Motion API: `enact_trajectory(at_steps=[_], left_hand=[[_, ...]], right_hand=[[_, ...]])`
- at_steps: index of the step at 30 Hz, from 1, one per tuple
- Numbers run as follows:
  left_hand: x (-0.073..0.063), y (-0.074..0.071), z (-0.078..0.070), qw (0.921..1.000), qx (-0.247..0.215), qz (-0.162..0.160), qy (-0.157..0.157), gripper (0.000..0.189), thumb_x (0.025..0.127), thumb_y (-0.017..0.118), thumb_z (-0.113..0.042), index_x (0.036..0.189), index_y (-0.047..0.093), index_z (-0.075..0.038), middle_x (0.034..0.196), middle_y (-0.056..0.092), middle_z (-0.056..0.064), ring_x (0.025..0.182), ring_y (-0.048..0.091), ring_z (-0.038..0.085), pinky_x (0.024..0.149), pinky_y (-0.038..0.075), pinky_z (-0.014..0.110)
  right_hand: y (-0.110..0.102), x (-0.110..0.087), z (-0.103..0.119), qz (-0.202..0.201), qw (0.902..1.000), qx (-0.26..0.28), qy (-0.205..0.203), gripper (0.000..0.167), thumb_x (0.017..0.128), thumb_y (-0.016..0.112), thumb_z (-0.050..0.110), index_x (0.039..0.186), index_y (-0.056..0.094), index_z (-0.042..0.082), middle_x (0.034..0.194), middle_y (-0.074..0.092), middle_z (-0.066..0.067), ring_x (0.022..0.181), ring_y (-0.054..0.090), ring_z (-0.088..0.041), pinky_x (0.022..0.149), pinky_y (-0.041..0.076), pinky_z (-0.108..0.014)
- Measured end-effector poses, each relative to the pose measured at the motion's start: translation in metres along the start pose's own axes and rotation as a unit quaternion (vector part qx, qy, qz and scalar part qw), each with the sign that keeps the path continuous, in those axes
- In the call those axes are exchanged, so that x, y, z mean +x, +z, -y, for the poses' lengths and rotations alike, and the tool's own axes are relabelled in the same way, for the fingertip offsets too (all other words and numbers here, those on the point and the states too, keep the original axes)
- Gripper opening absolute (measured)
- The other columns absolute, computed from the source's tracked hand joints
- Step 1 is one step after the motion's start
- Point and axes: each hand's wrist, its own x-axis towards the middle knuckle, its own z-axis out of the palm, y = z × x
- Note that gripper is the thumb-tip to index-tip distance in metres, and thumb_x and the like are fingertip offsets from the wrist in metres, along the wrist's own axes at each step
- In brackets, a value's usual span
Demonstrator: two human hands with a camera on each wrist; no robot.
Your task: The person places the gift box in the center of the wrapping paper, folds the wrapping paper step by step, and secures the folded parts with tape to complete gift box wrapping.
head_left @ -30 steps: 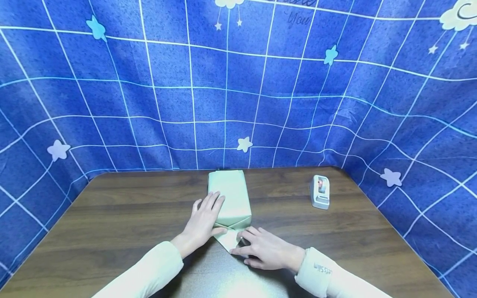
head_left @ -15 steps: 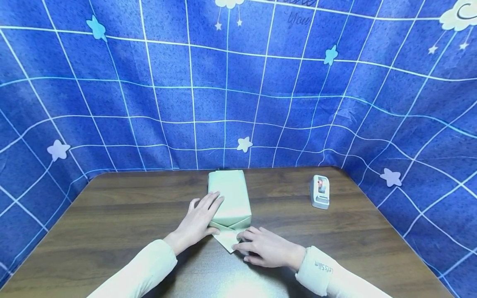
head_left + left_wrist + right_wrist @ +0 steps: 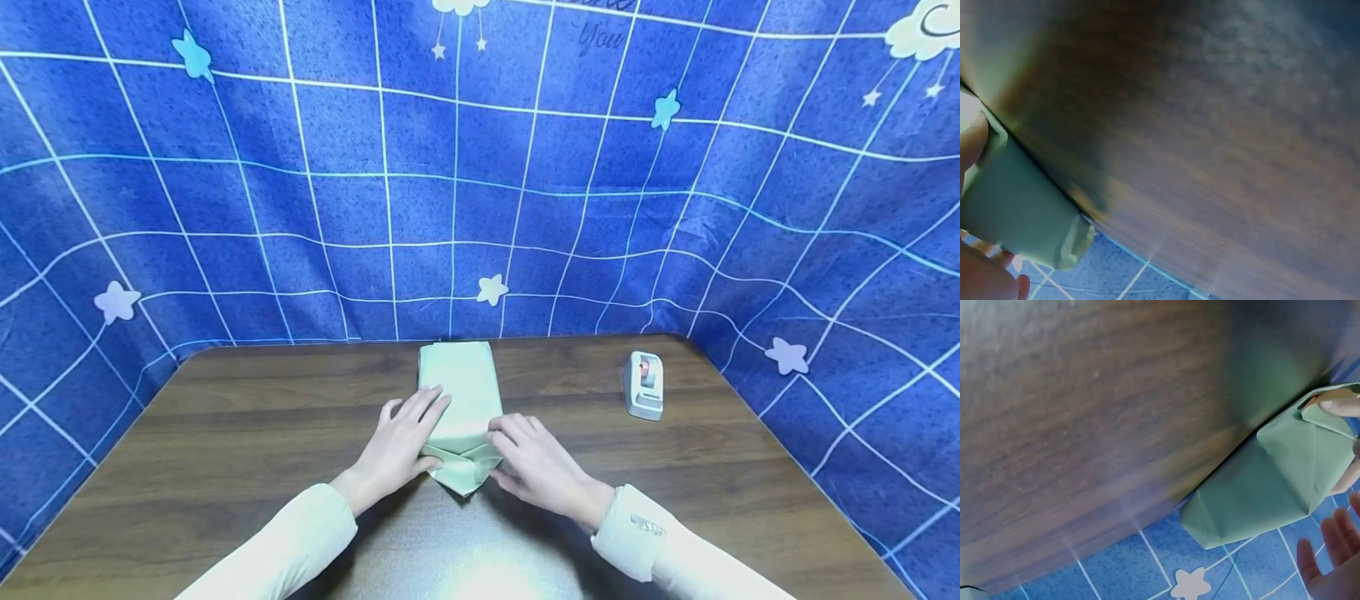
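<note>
A box wrapped in pale green paper [image 3: 461,392] lies at mid-table, its long side running away from me. From its near end a folded paper flap [image 3: 461,475] sticks out in a blunt point toward me. My left hand [image 3: 393,446] rests over the box's left side, fingers stretched on the top and thumb at the flap's left. My right hand [image 3: 543,467] is at the near right corner. In the right wrist view its thumb [image 3: 1341,406] pinches the turned-in edge of the flap, while the other fingers [image 3: 1338,540] are spread beside the box.
A white tape dispenser [image 3: 645,386] with a reddish core stands on the wooden table [image 3: 285,417] at the back right. Behind and along the sides hangs a blue curtain [image 3: 420,208] with white lines and stars.
My right hand has moved from the flap's tip up to the box's near right corner. The flap looks shorter, its right side turned in. My left thumb has drawn back slightly left.
</note>
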Motion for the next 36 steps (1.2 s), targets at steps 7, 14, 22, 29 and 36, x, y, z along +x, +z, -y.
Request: enact_trajectory(at_steps=[7,14,22,29,36], left_hand=[[0.0,0.001,0.001,1.0,0.0,0.002,0.005,0.093,0.064,0.079,-0.039,0.141,0.034,-0.01,0.146,0.032,0.012,0.132,0.034,0.03,0.099,0.029,0.055],[0.0,-0.003,0.002,0.9997,-0.008,0.023,0.008,0.09,0.069,0.077,-0.038,0.141,0.033,-0.01,0.148,0.03,0.012,0.133,0.032,0.03,0.099,0.029,0.055],[0.0,-0.002,0.002,0.9998,-0.006,0.018,0.007,0.088,0.069,0.077,-0.037,0.141,0.033,-0.01,0.147,0.031,0.012,0.134,0.032,0.029,0.098,0.03,0.053],[0.0,-0.003,0.0,0.9998,-0.011,0.018,0.003,0.088,0.07,0.078,-0.034,0.141,0.033,-0.01,0.147,0.03,0.012,0.134,0.032,0.029,0.098,0.03,0.053],[0.0,-0.004,-0.001,0.9997,-0.014,0.021,0.0,0.087,0.069,0.078,-0.033,0.14,0.033,-0.01,0.147,0.031,0.013,0.134,0.031,0.029,0.099,0.03,0.053]], right_hand=[[0.007,0.001,-0.004,0.089,0.9946,-0.008,0.053,0.094,0.062,0.076,0.053,0.134,0.038,0.006,0.139,0.038,-0.013,0.127,0.037,-0.029,0.1,0.036,-0.045],[0.018,0.002,-0.005,0.154,0.984,-0.033,0.084,0.104,0.065,0.069,0.061,0.141,0.027,0.004,0.146,0.029,-0.013,0.133,0.031,-0.03,0.106,0.032,-0.043],[0.023,0.004,-0.005,0.16,0.982,-0.053,0.087,0.108,0.064,0.065,0.067,0.141,0.025,0.003,0.147,0.028,-0.012,0.134,0.029,-0.029,0.105,0.033,-0.043],[0.026,0.004,-0.004,0.173,0.9776,-0.081,0.088,0.111,0.064,0.059,0.073,0.143,0.023,0.003,0.148,0.027,-0.013,0.134,0.028,-0.029,0.104,0.033,-0.042],[0.027,0.006,-0.002,0.173,0.9752,-0.108,0.085,0.109,0.065,0.058,0.074,0.142,0.026,0.003,0.146,0.029,-0.013,0.133,0.03,-0.03,0.101,0.036,-0.042]])
